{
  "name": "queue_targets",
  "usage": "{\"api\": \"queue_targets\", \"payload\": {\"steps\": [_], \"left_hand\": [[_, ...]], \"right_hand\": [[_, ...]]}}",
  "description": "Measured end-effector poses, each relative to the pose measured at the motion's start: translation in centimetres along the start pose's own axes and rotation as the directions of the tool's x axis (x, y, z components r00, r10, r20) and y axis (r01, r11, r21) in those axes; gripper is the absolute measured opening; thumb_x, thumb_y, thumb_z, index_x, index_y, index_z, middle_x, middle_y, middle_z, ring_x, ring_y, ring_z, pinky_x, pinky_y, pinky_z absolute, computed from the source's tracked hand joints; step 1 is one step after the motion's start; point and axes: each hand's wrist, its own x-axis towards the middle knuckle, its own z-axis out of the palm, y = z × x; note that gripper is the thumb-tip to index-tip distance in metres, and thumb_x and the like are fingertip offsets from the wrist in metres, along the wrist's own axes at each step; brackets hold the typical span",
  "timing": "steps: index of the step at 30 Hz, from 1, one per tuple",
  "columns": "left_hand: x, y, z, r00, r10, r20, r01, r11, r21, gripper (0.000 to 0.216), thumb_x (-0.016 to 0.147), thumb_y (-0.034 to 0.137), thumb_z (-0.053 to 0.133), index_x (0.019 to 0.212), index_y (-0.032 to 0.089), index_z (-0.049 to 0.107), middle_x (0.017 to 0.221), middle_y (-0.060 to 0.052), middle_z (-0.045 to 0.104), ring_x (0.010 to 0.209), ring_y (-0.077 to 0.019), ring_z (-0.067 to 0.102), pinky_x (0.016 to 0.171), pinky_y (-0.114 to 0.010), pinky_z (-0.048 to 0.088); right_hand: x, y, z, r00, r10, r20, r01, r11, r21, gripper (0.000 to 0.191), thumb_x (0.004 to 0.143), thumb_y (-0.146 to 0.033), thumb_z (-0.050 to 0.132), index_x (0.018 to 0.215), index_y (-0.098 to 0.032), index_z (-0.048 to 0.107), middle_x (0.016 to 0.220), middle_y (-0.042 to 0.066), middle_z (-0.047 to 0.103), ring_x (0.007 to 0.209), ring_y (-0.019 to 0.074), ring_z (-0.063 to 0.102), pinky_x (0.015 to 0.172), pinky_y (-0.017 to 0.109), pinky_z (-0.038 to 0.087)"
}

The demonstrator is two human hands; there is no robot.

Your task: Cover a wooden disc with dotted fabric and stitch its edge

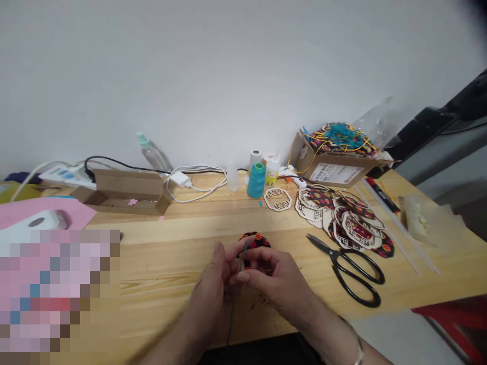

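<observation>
My left hand (211, 291) and my right hand (272, 281) meet at the middle of the wooden table (160, 274), close to the front edge. Together they grip a small fabric-covered piece (254, 242) in black cloth with red and orange flowers; its top shows above my fingers. The fingers of both hands are closed on it. A thin blue-grey thread (243, 253) runs between my fingertips and hangs down below my left hand.
Black scissors (352, 268) lie right of my hands. Behind them is a heap of laser-cut wooden frames and fabric pieces (342, 218). Further back stand a teal thread spool (256, 180), glue bottles, a glue gun, a cardboard box of cords (335, 157), an open cardboard box (122, 192) and a power strip.
</observation>
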Motion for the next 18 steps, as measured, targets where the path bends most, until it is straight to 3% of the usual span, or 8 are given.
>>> {"api": "queue_targets", "payload": {"steps": [3, 7, 12, 18], "left_hand": [[-0.2, -0.2, -0.1, 1.000, 0.019, 0.004, -0.019, 1.000, 0.004, 0.058, 0.079, 0.062, 0.044, 0.110, 0.019, 0.066, 0.074, -0.005, 0.063, 0.063, -0.0147, 0.050, 0.055, -0.023, 0.038], [0.0, -0.4, -0.5, 1.000, 0.006, 0.018, -0.006, 1.000, -0.030, 0.058, 0.078, 0.063, 0.045, 0.111, 0.019, 0.065, 0.067, -0.002, 0.056, 0.051, -0.0083, 0.036, 0.044, -0.018, 0.028], [0.2, -0.5, -0.6, 1.000, 0.001, 0.022, 0.000, 0.997, -0.072, 0.056, 0.077, 0.060, 0.051, 0.111, 0.018, 0.064, 0.056, 0.005, 0.037, 0.048, -0.0070, 0.018, 0.041, -0.018, 0.013], [0.1, -0.6, -0.7, 0.999, 0.000, 0.033, -0.002, 0.998, 0.061, 0.031, 0.081, 0.042, 0.056, 0.100, 0.018, 0.063, 0.054, 0.008, 0.032, 0.047, -0.0067, 0.020, 0.043, -0.019, 0.013]], "right_hand": [[0.6, 0.4, 0.9, 0.999, 0.020, -0.034, -0.015, 0.993, 0.121, 0.014, 0.059, -0.019, 0.072, 0.070, -0.016, 0.065, 0.055, -0.007, 0.047, 0.053, 0.0078, 0.042, 0.051, 0.021, 0.034], [0.7, 0.5, 1.1, 0.999, 0.023, -0.033, -0.017, 0.985, 0.170, 0.008, 0.063, -0.023, 0.068, 0.062, -0.017, 0.063, 0.058, -0.003, 0.058, 0.057, 0.0121, 0.054, 0.058, 0.025, 0.043], [1.0, 0.4, 0.7, 0.994, -0.042, -0.102, 0.046, 0.999, 0.030, 0.010, 0.067, -0.021, 0.065, 0.058, -0.016, 0.064, 0.056, -0.002, 0.059, 0.057, 0.0115, 0.053, 0.057, 0.024, 0.041], [1.4, 0.1, -0.4, 0.980, -0.132, -0.146, 0.120, 0.989, -0.090, 0.010, 0.072, -0.024, 0.063, 0.067, -0.016, 0.067, 0.064, 0.000, 0.061, 0.061, 0.0117, 0.052, 0.057, 0.024, 0.041]]}}
